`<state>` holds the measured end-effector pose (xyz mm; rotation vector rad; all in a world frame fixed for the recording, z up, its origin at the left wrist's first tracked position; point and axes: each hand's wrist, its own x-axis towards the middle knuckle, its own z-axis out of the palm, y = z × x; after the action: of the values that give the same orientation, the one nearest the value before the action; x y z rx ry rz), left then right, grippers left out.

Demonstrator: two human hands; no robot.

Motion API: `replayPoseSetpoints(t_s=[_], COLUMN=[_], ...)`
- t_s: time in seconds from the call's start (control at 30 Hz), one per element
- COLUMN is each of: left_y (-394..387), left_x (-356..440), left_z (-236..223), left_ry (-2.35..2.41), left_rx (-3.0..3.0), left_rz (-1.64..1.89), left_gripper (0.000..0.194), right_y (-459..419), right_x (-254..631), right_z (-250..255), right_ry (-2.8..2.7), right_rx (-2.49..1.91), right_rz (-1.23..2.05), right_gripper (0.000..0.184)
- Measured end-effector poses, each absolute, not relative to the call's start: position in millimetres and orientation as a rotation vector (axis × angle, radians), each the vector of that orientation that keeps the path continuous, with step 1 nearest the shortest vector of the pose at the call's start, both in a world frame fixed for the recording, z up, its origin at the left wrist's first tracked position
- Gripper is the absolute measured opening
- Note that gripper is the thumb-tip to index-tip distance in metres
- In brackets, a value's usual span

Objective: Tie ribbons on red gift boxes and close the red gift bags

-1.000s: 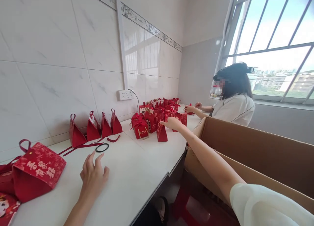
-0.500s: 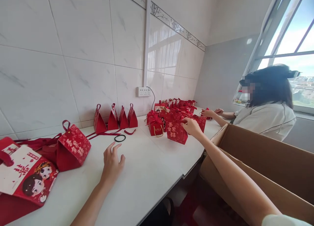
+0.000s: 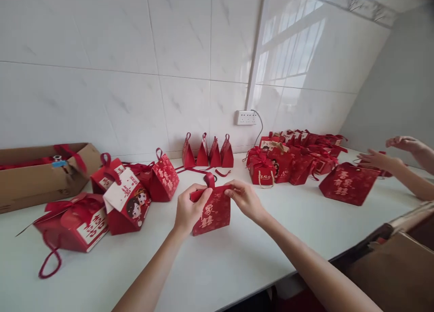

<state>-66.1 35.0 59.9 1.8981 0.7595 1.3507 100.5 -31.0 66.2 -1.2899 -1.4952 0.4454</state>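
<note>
A red gift box [image 3: 214,215] with pale lettering stands in front of me on the white table. My left hand [image 3: 189,208] pinches its top left side, thumb in front, beside a red ribbon loop [image 3: 210,180] that rises from the top edge. At the top right corner, the fingers of my right hand [image 3: 247,200] are closed on the same box. Whether the box's base rests fully on the table I cannot tell. Behind it lie loose red ribbon [image 3: 193,169] and a short ribbon piece [image 3: 224,172].
Several narrow triangular boxes [image 3: 207,154] line the wall. Finished-looking red boxes [image 3: 127,201] and a cardboard carton [image 3: 37,185] stand left. Right are a pile of red boxes [image 3: 281,167], one lettered box [image 3: 349,184], a co-worker's hands [image 3: 379,160] and a large carton [image 3: 393,267].
The red gift box has come from the right-hand pile to the middle in my right hand. My left hand, empty before, now grips it too. The view has turned left.
</note>
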Motion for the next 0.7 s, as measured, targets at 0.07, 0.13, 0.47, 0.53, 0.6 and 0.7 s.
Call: replayPoseSetpoints(t_s=[0.07, 0.13, 0.47, 0.53, 0.6, 0.7], left_y=[37.8, 38.7, 38.5, 38.3, 37.2, 33.0], left_x=[-68.1, -67.5, -65.4, -64.9, -64.0, -62.6], left_z=[56.1, 55.1, 55.9, 55.2, 55.1, 56.5], left_ry=[0.787, 0.791, 0.69, 0.68, 0.678, 0.678], left_rx=[1.895, 1.889, 1.847, 1.835, 1.834, 1.86], left_rz=[1.404, 1.397, 1.321, 1.305, 1.289, 1.29], left_gripper=[0.024, 0.023, 0.02, 0.02, 0.02, 0.021], right_y=[-28.6, -28.9, -8.7, -7.8, -8.9, -12.7], right_x=[95.9, 93.7, 73.5, 72.1, 70.8, 69.1], right_z=[68.1, 78.6, 112.6, 106.7, 100.1, 92.9], right_ry=[-1.526, -1.547, -1.559, -1.451, -1.355, -1.27], right_rx=[-1.31, -1.306, -1.139, -1.086, -1.048, -1.004], right_rz=[0.449, 0.419, 0.575, 0.618, 0.612, 0.557], right_gripper=[0.023, 0.029, 0.013, 0.016, 0.019, 0.021])
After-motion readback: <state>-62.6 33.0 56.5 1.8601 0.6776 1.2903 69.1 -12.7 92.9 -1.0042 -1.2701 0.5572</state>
